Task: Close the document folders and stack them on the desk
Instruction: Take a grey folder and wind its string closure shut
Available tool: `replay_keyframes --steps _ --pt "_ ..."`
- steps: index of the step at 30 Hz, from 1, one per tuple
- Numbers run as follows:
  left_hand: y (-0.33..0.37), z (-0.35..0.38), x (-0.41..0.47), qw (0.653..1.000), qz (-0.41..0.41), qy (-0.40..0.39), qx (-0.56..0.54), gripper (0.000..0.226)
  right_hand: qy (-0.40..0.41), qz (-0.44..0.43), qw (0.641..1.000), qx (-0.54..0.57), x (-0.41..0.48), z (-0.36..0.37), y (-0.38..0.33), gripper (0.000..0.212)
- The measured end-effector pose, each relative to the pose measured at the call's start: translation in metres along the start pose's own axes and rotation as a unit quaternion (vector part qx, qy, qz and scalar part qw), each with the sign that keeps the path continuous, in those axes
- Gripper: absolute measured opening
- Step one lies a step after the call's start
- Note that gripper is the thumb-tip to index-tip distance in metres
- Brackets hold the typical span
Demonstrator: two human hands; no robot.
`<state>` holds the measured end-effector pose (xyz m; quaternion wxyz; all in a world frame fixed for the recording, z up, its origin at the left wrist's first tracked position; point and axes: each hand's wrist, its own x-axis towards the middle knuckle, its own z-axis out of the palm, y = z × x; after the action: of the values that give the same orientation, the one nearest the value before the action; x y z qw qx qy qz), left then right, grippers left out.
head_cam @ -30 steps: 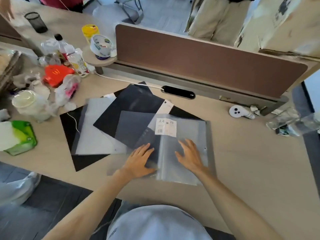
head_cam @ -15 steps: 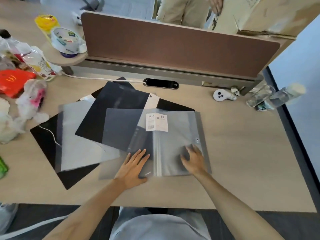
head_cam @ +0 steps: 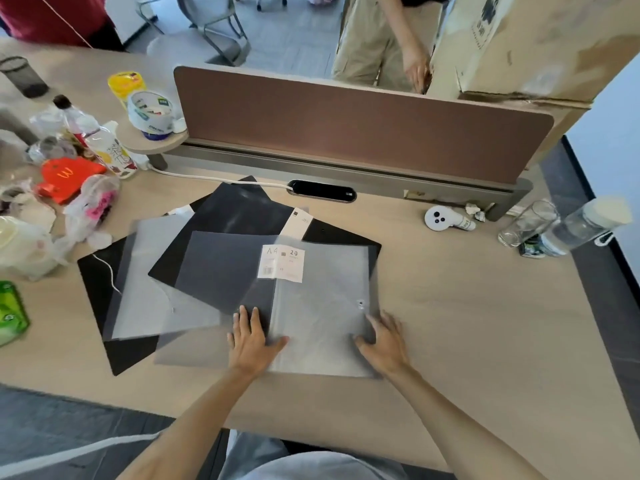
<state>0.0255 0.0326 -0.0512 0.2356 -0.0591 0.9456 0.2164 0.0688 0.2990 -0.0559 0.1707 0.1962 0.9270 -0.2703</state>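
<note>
Presently my flat left hand (head_cam: 254,341) pins the translucent grey plastic folder (head_cam: 318,306), right hand (head_cam: 384,344) nearer its free edge (grip indeterminate).

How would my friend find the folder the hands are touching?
Find the long brown divider across the desk. In front of it folders lie fanned out; the nearest, touched by the left hand and right hand, is the clear folder. Only it has a white label reading A4 and 20.

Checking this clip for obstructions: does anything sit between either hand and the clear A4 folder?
Nothing visible. The left hand lies flat on the clear folder near its spine; the right hand rests at its right edge.
</note>
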Motion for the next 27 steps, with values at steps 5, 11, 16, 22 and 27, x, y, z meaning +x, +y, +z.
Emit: replay_keyframes --steps 5,11,16,22,27 --pt "0.005 -0.004 -0.001 0.998 -0.062 -0.026 0.004 0.090 -0.030 0.057 0.978 0.201 0.016 -0.005 -0.010 0.074" --pt "-0.007 -0.011 -0.002 0.996 -0.073 -0.054 -0.001 0.099 -0.037 0.153 0.934 0.322 0.044 -0.029 -0.019 0.058" --pt "-0.018 -0.022 -0.001 0.996 -0.057 -0.065 0.002 0.099 -0.097 0.081 0.925 0.358 0.044 -0.031 -0.027 0.018" --pt "-0.023 -0.036 -0.002 0.996 -0.052 -0.022 -0.065 0.095 -0.086 0.013 0.904 0.419 0.031 -0.051 -0.070 0.022" --pt "-0.011 -0.079 0.000 0.950 -0.016 0.017 -0.310 0.103 -0.101 -0.063 0.878 0.464 0.021 -0.089 -0.093 0.025"
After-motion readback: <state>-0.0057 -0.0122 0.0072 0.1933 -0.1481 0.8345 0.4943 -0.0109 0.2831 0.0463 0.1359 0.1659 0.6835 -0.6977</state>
